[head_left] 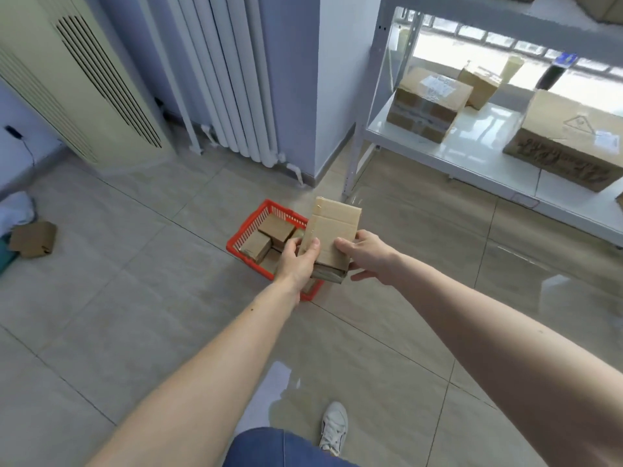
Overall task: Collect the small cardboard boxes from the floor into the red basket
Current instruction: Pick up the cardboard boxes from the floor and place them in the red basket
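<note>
Hands meet over the red basket [251, 227], and both are on the same cardboard box [332, 235]. The left hand [298, 262] pinches its near left edge, thumb on top, fingers curled beneath. The right hand [365, 254] clamps the right side, thumb on the upper face, fingers below. The box is held up, tilted, its far end pointing toward twelve o'clock, just above the basket's right half. Several boxes [269, 239] already sit packed in the basket. One more loose box [33, 239] lies on the floor out at nine o'clock, well apart from everything.

The risk, I'd say: this box looks bigger than the free room left inside. Lowered flat, it may perch on the others or on the rim and slide off onto the tiles.
</note>
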